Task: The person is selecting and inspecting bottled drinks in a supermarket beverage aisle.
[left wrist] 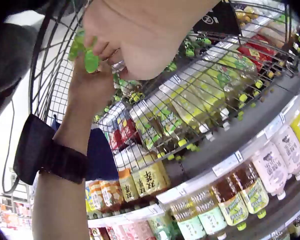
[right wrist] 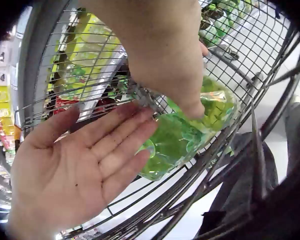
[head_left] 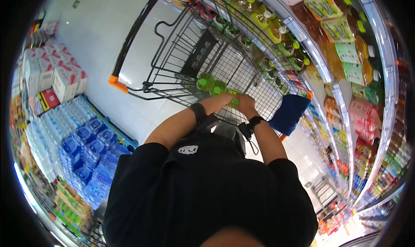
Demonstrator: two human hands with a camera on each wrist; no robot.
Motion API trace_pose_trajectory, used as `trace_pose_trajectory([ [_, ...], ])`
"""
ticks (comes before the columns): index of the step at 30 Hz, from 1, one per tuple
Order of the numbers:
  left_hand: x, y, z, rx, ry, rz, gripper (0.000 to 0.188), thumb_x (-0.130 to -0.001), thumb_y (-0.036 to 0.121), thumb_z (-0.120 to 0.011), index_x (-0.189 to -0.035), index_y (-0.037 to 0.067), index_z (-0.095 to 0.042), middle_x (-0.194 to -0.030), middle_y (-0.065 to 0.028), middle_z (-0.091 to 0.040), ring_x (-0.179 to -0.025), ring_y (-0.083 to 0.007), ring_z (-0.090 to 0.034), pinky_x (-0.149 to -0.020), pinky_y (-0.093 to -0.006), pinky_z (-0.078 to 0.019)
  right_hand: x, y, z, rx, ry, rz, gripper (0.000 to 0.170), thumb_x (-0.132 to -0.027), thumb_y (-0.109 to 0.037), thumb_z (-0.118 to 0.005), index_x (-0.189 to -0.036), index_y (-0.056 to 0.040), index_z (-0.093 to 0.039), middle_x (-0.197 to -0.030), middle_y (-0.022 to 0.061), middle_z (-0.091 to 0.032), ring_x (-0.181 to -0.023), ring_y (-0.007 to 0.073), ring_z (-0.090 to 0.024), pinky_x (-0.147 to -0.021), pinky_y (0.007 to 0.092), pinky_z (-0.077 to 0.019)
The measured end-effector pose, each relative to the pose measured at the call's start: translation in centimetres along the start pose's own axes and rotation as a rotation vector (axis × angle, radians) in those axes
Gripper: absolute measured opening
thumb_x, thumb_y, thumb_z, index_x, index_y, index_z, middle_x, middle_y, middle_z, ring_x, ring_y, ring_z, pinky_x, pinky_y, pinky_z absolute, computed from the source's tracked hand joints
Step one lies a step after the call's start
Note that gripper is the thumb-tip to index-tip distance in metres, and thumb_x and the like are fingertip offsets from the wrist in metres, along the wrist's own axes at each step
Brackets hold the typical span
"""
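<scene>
Inside a black wire shopping cart (head_left: 248,76) stand green-capped bottles of green drink (head_left: 205,81). My right hand (head_left: 245,104) is low over the cart's near side, gripping a green-capped bottle (head_left: 234,101); its fingers are mostly hidden. In the right wrist view it enters from the top, its lower end over a green bottle (right wrist: 219,102). My left hand (right wrist: 75,167) is beside it, palm turned to that camera and fingers extended toward another green bottle (right wrist: 167,142). The left wrist view shows both hands close together, with a green cap (left wrist: 91,61) at the fingers.
Shelves of bottled drinks (head_left: 341,28) run along the cart's right side. A dark blue cloth (head_left: 290,114) hangs at the cart's corner. To the left stand blue-wrapped water packs (head_left: 93,147) and white-and-red cartons (head_left: 65,76) on the pale tiled floor (head_left: 101,44).
</scene>
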State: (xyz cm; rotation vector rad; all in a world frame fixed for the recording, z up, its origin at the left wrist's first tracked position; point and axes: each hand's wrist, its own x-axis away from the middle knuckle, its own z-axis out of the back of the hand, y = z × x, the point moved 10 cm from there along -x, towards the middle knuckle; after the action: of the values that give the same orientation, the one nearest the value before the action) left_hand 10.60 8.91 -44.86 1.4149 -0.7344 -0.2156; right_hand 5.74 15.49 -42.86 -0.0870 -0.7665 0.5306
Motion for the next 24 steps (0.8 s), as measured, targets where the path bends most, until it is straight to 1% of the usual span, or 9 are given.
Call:
trace_pose_trajectory([
  [7, 2.9, 2.3, -1.0, -0.477, -0.063, 0.389, 0.034, -0.083, 0.028, -0.049, -0.102, 0.0, -0.057, -0.102, -0.0205, -0.06, -0.095, -0.0382, -0.055, -0.079, -0.0463, -0.0442, 1.0, -2.3, 1.5, -0.122, -0.144, -0.066, 0.045, -0.069, -0.045, -0.068, -0.101, -0.0145, -0.06, -0.089, 0.0114, -0.064, -0.078, 0.0271, -0.062, -0.069, 0.039, -0.0499],
  [10, 3.7, 2.9, -1.3, -0.581, -0.038, 0.362, 0.039, -0.083, 0.033, -0.05, -0.103, 0.0, -0.057, -0.098, -0.0231, -0.061, -0.093, -0.0394, -0.056, -0.079, -0.0477, -0.0438, 0.1, -1.2, 3.0, -0.193, -0.314, 0.211, 0.04, -0.075, -0.039, -0.067, -0.103, -0.0113, -0.059, -0.085, 0.007, -0.064, -0.074, 0.0171, -0.061, -0.066, 0.0329, -0.049],
  [12, 3.9, 4.1, -1.3, -0.65, -0.019, 0.348, 0.041, -0.085, 0.035, -0.05, -0.105, 0.001, -0.057, -0.097, -0.0222, -0.061, -0.093, -0.0387, -0.057, -0.079, -0.0469, -0.0444, 5.8, -2.4, 15.6, -1.067, -0.136, 0.472, 0.024, -0.086, -0.02, -0.059, -0.103, -0.0041, -0.058, -0.084, 0.0011, -0.061, -0.078, 0.0111, -0.057, -0.069, 0.0262, -0.0469],
  [15, 4.1, 6.6, -0.8, -0.68, 0.021, 0.356, 0.042, -0.082, 0.038, -0.047, -0.095, 0.001, -0.062, -0.093, -0.0209, -0.063, -0.088, -0.0377, -0.06, -0.078, -0.0476, -0.0457, 23.9, -3.8, 37.7, -0.832, 0.596, 0.6, 0.02, -0.08, -0.012, -0.063, -0.098, -0.0044, -0.057, -0.091, 0.0052, -0.056, -0.087, 0.012, -0.053, -0.077, 0.026, -0.044],
  [16, 4.1, 6.9, -1.0, -0.744, 0.006, 0.364, 0.042, -0.084, 0.039, -0.046, -0.097, 0.002, -0.061, -0.093, -0.0198, -0.063, -0.088, -0.0363, -0.06, -0.078, -0.0466, -0.0459, 32.4, -6.1, 40.6, -0.827, 0.824, 0.865, 0.019, -0.083, -0.012, -0.059, -0.099, -0.0044, -0.057, -0.093, 0.0058, -0.057, -0.088, 0.0129, -0.054, -0.078, 0.0279, -0.0434],
  [17, 4.0, 7.1, -1.0, -0.806, 0.0, 0.376, 0.043, -0.086, 0.041, -0.045, -0.1, 0.003, -0.06, -0.094, -0.0187, -0.063, -0.089, -0.0349, -0.06, -0.078, -0.0457, -0.0461, 41.3, -8.0, 42.5, -0.767, 1.056, 1.121, 0.018, -0.085, -0.013, -0.056, -0.101, -0.0043, -0.057, -0.094, 0.0064, -0.057, -0.09, 0.0137, -0.054, -0.08, 0.0299, -0.0429],
  [21, 4.2, 8.4, -0.9, -1.031, 0.056, 0.421, 0.044, -0.088, 0.044, -0.043, -0.099, 0.005, -0.06, -0.09, -0.0153, -0.064, -0.086, -0.0319, -0.06, -0.077, -0.0438, -0.0471, 65.9, -8.9, 36.9, -0.528, 1.041, 2.259, 0.026, -0.088, -0.016, -0.056, -0.11, -0.002, -0.053, -0.105, 0.0122, -0.059, -0.098, 0.0214, -0.056, -0.097, 0.0457, -0.0388],
  [22, 4.2, 8.5, -0.8, -1.03, 0.09, 0.459, 0.043, -0.087, 0.043, -0.044, -0.098, 0.005, -0.06, -0.09, -0.015, -0.064, -0.085, -0.0315, -0.06, -0.078, -0.0435, -0.0465, 69.0, -10.0, 34.0, -0.068, 1.72, 1.992, 0.026, -0.087, -0.012, -0.055, -0.111, -0.0015, -0.052, -0.106, 0.0106, -0.059, -0.103, 0.0213, -0.053, -0.101, 0.0478, -0.0343],
  [24, 4.7, 8.7, -0.9, -1.029, 0.152, 0.536, 0.04, -0.086, 0.041, -0.045, -0.096, 0.005, -0.061, -0.088, -0.0143, -0.064, -0.084, -0.0308, -0.06, -0.079, -0.043, -0.0454, 71.4, -11.6, 31.5, 0.122, 1.577, 1.757, 0.043, -0.089, -0.021, -0.053, -0.127, -0.0047, -0.041, -0.127, 0.0095, -0.048, -0.124, 0.0209, -0.037, -0.109, 0.047, -0.0216],
])
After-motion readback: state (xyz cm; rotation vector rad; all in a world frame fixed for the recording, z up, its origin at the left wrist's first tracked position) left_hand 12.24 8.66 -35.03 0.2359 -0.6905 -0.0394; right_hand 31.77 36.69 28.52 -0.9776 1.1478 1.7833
